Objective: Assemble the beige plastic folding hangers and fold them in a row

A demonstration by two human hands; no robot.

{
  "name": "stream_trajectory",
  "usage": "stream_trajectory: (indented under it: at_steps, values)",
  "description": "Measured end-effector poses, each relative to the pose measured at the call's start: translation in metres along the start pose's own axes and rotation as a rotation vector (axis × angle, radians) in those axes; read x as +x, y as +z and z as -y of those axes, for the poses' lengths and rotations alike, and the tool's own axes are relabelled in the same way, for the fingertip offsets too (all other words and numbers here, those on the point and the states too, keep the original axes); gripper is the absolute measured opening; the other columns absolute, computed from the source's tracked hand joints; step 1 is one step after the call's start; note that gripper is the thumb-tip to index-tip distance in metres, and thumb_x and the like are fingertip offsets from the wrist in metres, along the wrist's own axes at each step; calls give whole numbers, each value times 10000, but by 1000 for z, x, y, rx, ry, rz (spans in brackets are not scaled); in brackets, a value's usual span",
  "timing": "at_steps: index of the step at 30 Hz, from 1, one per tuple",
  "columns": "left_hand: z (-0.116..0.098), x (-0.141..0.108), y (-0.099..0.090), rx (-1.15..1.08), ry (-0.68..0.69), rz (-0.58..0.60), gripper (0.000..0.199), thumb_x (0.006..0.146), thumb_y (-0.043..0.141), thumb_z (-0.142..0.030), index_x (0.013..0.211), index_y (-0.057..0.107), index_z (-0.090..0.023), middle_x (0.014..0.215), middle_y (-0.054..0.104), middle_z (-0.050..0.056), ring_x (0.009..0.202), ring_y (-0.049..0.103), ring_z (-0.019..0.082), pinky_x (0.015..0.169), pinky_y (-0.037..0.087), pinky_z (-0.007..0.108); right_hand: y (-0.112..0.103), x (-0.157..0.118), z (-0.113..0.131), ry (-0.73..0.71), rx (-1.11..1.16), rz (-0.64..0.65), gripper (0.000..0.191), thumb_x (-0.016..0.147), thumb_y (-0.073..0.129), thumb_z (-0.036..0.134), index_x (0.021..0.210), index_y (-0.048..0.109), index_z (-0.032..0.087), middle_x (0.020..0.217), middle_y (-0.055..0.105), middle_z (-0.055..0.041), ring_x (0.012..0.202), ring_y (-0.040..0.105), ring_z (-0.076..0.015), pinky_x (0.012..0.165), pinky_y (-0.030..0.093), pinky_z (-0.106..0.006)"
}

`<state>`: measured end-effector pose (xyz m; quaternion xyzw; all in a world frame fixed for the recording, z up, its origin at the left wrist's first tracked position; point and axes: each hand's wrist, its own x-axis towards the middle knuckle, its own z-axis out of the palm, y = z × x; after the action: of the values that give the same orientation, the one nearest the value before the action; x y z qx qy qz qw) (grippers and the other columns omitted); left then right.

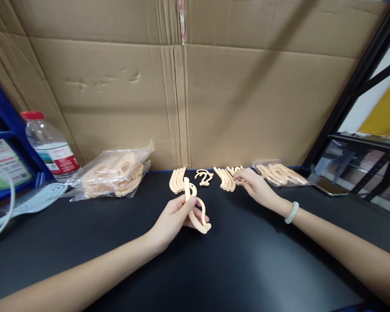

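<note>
My left hand (177,212) is closed around a beige assembly of curved plastic-looking pieces (196,221), which make a loop and hang slightly tilted above the black table. At the back, my right hand (251,184) has curled fingers, with the fingertips at some small beige pieces (238,168); whatever is between them is hidden. Just left of that hand lies a row of curved beige strips (225,180). Another row of similar strips (177,180) is behind my left hand. Between the two rows sit a few thinner curved beige pieces (204,176).
Clear bags of beige parts (112,173) lie at the back left, and another bag (281,173) at the back right. Farther left are a red-capped bottle (55,147) and a pale blue hairbrush (43,197). A phone-like slab (328,186) rests near the black rack. Cardboard (117,95) walls the back.
</note>
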<state>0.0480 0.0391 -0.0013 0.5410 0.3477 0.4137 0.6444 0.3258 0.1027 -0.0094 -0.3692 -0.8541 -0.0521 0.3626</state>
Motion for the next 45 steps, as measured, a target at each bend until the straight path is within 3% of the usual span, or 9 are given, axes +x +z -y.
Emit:
stream_trajectory:
  at_steps: [9,21,35,45]
  values:
    - [0,0,-1,6,-1,1,334,861,590,-460,840,589,-127,678,731,88,631,716,220,613,559,297,4,-2,0,-7,-116,124,198,921,421,95,888,605,161,918,627,-97,895,577,-210,831,477,-376]
    - [1,1,-1,20,4,7,340,875,572,-459,854,579,-120,682,732,84,634,718,214,622,561,295,7,-4,-4,3,-212,151,235,929,421,125,901,648,178,894,643,-96,884,581,-222,811,462,-369]
    - [2,2,-1,17,5,9,346,876,569,-466,855,575,-120,692,731,84,647,719,217,632,564,303,6,-4,9,8,-264,224,235,885,422,47,873,631,153,869,658,-87,850,606,-205,768,458,-322]
    - [2,2,-1,9,3,13,342,869,579,-465,857,574,-123,685,728,81,642,719,219,631,566,305,3,-3,21,5,-365,226,197,900,451,123,885,642,166,828,675,-74,786,607,-200,735,431,-315]
